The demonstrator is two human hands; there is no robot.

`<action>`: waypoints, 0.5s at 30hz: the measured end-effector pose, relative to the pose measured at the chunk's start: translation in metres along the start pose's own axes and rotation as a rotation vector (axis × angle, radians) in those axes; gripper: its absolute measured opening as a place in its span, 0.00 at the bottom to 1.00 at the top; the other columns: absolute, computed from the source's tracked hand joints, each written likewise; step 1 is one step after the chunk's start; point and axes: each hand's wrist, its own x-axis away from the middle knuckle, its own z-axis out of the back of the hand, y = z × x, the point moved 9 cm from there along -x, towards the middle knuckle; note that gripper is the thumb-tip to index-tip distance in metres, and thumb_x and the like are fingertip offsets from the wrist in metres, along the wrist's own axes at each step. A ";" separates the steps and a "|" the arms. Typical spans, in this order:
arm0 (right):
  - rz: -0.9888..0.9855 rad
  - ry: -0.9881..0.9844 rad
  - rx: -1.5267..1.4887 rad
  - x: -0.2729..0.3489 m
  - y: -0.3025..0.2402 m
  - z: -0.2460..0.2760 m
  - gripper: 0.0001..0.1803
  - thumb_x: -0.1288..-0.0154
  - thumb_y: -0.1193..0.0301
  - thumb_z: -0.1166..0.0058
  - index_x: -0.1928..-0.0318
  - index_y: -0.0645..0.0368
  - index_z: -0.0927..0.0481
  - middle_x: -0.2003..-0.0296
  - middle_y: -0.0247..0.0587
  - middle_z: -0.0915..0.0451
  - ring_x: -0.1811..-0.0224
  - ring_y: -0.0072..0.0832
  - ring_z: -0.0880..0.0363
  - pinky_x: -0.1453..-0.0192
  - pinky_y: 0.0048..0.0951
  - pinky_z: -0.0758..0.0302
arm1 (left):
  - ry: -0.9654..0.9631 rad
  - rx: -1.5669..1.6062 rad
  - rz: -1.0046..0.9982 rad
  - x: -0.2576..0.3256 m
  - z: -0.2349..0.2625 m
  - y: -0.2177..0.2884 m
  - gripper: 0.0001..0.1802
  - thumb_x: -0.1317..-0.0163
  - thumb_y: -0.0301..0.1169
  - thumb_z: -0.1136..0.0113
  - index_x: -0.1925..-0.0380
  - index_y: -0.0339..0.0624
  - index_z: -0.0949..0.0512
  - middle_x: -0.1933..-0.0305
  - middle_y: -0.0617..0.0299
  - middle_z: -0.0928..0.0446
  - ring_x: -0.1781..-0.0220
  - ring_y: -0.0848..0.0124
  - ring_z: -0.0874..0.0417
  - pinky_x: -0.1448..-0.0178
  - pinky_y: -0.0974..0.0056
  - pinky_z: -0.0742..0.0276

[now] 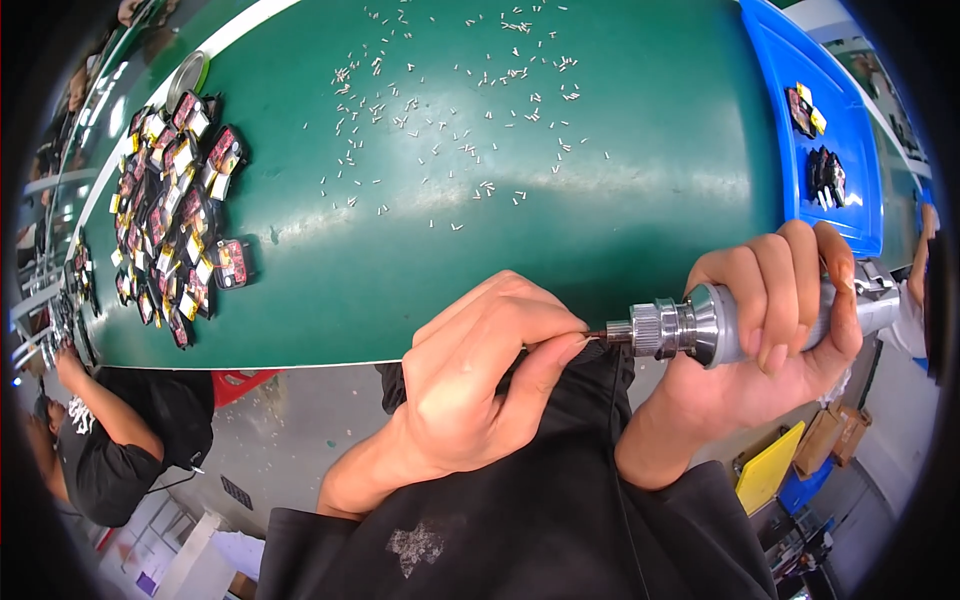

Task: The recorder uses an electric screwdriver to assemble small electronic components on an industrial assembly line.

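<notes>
My right hand is wrapped round a grey and silver power screwdriver, held sideways with its tip toward the left. My left hand pinches thumb and forefinger together at the tip of the thin bit. Whether a small piece sits between those fingertips is hidden. Both hands are over the near edge of the green table. Scattered across the table's far middle are many tiny silver pins, apart from my hands.
A heap of small black parts with wires and yellow and white tags lies at the left. At the right, a blue tray holds several similar parts. Another person sits at the far left. A red stool is under the table edge.
</notes>
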 end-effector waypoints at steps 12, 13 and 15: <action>0.029 0.171 0.095 -0.007 -0.014 0.059 0.10 0.35 0.63 0.55 0.64 0.57 0.31 0.83 0.33 0.38 0.85 0.24 0.41 0.78 0.27 0.40 | -0.236 -0.586 -0.082 -0.102 0.028 0.017 0.19 0.44 0.20 0.41 0.51 0.31 0.27 0.65 0.52 0.22 0.64 0.57 0.20 0.62 0.60 0.26; 0.035 0.173 0.092 -0.008 -0.017 0.059 0.09 0.35 0.65 0.54 0.65 0.58 0.33 0.83 0.33 0.39 0.85 0.23 0.40 0.77 0.26 0.38 | -0.256 -0.636 -0.119 -0.122 0.021 0.016 0.17 0.43 0.21 0.41 0.53 0.31 0.27 0.66 0.52 0.22 0.64 0.55 0.20 0.62 0.58 0.25; 0.042 0.149 0.070 -0.007 -0.019 0.054 0.09 0.35 0.66 0.53 0.66 0.58 0.34 0.83 0.33 0.39 0.84 0.22 0.39 0.76 0.26 0.37 | -0.259 -0.734 -0.129 -0.166 0.022 -0.005 0.14 0.37 0.25 0.46 0.52 0.33 0.27 0.66 0.53 0.22 0.66 0.61 0.21 0.61 0.63 0.26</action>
